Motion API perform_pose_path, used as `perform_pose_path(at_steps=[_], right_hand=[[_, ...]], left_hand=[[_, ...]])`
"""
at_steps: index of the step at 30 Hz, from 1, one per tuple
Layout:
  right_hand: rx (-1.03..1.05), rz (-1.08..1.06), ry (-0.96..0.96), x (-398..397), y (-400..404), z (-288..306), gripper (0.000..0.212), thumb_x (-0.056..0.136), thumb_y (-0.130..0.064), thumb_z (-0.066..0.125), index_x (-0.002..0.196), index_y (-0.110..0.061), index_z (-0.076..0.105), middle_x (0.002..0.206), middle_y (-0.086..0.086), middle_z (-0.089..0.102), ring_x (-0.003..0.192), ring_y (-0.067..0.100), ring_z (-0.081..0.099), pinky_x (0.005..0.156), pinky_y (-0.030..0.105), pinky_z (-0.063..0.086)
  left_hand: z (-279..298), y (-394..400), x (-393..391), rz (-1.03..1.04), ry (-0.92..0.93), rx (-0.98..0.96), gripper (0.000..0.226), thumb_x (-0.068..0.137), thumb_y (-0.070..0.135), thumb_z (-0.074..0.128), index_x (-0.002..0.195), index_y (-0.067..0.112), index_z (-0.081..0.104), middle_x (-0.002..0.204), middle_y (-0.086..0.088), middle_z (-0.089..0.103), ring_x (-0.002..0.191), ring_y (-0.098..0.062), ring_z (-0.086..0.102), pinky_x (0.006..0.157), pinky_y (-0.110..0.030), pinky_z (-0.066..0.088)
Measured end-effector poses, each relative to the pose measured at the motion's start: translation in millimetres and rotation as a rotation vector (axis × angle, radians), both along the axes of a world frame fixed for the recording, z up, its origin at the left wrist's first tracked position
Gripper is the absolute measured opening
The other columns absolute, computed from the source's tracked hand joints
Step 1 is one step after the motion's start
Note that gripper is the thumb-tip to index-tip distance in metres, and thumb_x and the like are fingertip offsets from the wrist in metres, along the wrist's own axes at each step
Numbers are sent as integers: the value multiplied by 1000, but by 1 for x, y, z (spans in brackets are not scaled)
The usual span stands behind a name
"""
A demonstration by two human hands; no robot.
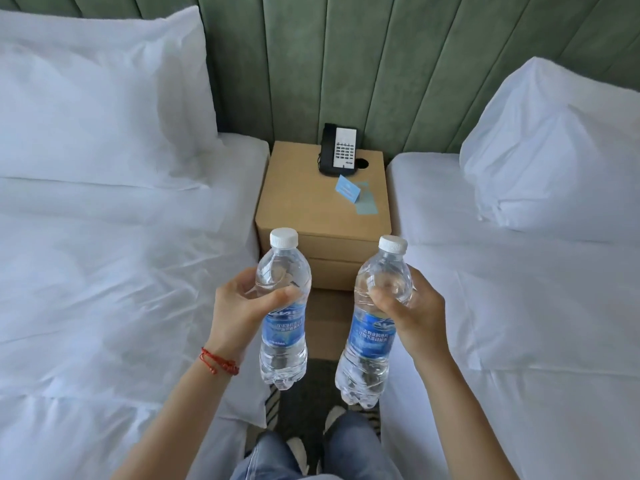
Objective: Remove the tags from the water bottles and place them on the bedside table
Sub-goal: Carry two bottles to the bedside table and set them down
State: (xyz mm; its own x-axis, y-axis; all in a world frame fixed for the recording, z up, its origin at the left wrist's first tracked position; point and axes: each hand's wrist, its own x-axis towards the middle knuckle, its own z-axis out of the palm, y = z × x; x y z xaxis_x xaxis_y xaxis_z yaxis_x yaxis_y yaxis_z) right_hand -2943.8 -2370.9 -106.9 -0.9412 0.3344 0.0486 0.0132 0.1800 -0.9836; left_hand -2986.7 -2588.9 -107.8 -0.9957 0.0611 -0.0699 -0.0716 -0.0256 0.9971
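Clear blue-labelled bottles (283, 306), white caps, tags seemingly absent

Two water bottles, one (283, 306) in the left hand (239, 313), one (375, 320) in the right hand (415, 317). Beyond the hands: one table (311, 202), one telephone (340, 149), two pillows, left (97, 98) and right (554, 150).

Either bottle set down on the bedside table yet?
No, the left hand holds one bottle and the right hand holds the other bottle, short of the bedside table.
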Motion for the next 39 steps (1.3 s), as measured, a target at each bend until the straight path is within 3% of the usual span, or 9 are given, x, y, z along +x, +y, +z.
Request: perform_pose_path(at_steps=[3,10,15,20,25,29,31,35,39], right_hand=[[-6,-6,-7,-49,8,-4,32,55,-46,70,85,-34,65,78,-19,71,73,-3,66,60,9,47],[-14,35,-32,-175,35,-22,49,52,-45,73,96,-29,65,88,-7,71,84,5,66,67,13,49],[-11,74,-68,-266,53,-26,49,51,-38,79,97,-36,61,89,-18,70,84,0,66,67,11,49],[15,64,-132,-338,61,-33,46,56,-33,78,96,-40,58,87,-28,67,81,-6,64,63,10,49],[40,37,-226,-391,65,-52,55,53,-40,80,102,-42,54,92,-17,67,90,2,64,77,33,55],[59,-15,-273,-423,60,-73,56,51,-41,79,101,-44,52,94,-16,66,89,-1,63,73,26,53],[73,-46,-315,-439,58,-83,61,49,-45,78,103,-43,52,92,-18,66,86,-5,62,72,24,52],[58,-75,-381,-468,54,-101,66,47,-44,79,107,-34,55,96,-12,68,90,3,64,78,33,54],[75,-68,-409,-494,53,-119,59,56,-33,82,110,-31,56,102,-8,67,99,13,62,87,42,52]], left_hand=[[-5,8,-47,-5,-17,1,47,48,39,78,87,13,71,80,-1,74,74,-13,69,60,-18,52],[-22,36,-167,18,-17,-58,47,49,35,79,91,16,69,82,7,73,74,-4,68,58,-11,49],[-31,54,-251,63,-43,-101,36,55,19,78,89,17,67,78,10,73,70,-4,68,54,-10,48],[-41,65,-322,110,-92,-117,48,45,39,80,87,23,63,78,16,71,73,-1,67,55,-10,49],[-65,68,-386,87,-125,-181,52,41,47,78,86,30,59,82,12,69,76,1,66,57,-12,52],[-93,65,-436,11,-148,-264,50,51,25,88,88,32,55,89,14,65,77,2,66,60,-14,52],[-108,63,-458,14,-169,-293,50,54,17,87,90,28,54,90,11,65,80,-2,65,65,-21,52],[-129,63,-494,15,-208,-335,55,55,18,87,98,19,54,93,1,65,86,-15,64,74,-32,53],[-144,66,-519,-7,-236,-380,59,54,22,88,100,22,50,93,5,63,83,-9,62,69,-21,50]])
